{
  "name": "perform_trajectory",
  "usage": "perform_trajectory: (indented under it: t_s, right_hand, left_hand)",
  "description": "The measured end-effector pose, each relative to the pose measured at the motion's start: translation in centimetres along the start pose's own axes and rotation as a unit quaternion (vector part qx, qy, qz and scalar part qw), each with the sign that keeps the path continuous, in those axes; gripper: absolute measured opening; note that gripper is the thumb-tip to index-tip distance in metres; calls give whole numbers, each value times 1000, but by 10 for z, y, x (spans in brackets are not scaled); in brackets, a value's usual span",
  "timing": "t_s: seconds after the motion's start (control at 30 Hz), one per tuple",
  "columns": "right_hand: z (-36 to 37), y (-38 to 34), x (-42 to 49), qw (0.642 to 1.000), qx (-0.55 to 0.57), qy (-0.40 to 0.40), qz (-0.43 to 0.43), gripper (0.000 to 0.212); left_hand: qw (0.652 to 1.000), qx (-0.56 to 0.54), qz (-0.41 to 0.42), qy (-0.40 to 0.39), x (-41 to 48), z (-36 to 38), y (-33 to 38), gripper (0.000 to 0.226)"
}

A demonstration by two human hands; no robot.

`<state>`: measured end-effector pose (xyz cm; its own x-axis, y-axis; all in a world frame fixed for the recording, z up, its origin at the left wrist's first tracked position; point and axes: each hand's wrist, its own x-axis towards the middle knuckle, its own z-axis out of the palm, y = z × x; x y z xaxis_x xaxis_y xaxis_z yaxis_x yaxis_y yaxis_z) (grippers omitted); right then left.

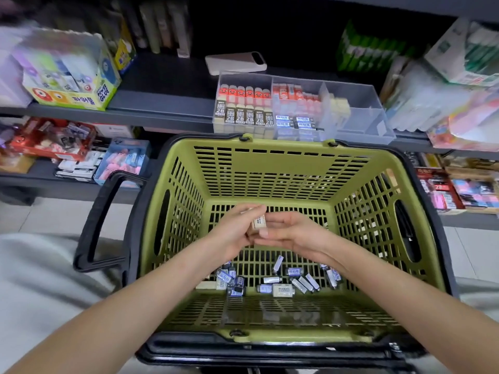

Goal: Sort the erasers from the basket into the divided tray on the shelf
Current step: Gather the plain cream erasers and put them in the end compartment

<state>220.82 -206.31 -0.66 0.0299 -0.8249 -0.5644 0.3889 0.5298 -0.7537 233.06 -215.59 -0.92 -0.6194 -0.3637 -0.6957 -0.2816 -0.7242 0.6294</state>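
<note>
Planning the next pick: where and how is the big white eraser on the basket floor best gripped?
Likely from straight above, pinching the big white eraser across its long edges: it lies flat, label up, on the basket floor, and small blue-sleeved erasers crowd its short ends.

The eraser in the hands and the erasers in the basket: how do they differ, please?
The held eraser is cream, gripped in the left hand over the basket; the loose erasers mostly wear blue-and-white sleeves and lie scattered on its floor. All are small rectangular blocks.
</note>
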Motion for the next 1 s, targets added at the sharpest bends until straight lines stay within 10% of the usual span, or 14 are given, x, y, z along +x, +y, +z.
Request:
perform_trajectory:
  t_s: [0.13, 0.23, 0.3, 0.57, 0.77, 1.0]
  right_hand:
    - [-26, 20, -9, 975, -181, 108, 64, 15]
    - [-35, 60, -6, 799, -571, 61, 176, 26]
    - [-31, 82, -2, 752, -624, 26, 211, 38]
    - [-35, 88, 6, 847, -501, 43, 174, 23]
    - [-16, 23, 9, 992, -83, 91, 37, 15]
    - [30, -2, 31, 992, 93, -28, -77, 25]
  left_hand:
    - [996, -67, -27, 61, 6, -7, 4, 18]
    - [990, -90, -45, 94, 5, -15, 13, 23]
    - [993, -59, -48, 92, 4, -17, 16, 20]
    - [988, 98, -52, 104, 7, -17, 14, 22]
    - [987, 131, -7, 88, -2, -14, 19, 36]
    - [983, 37, 140, 110, -23, -26, 32, 26]
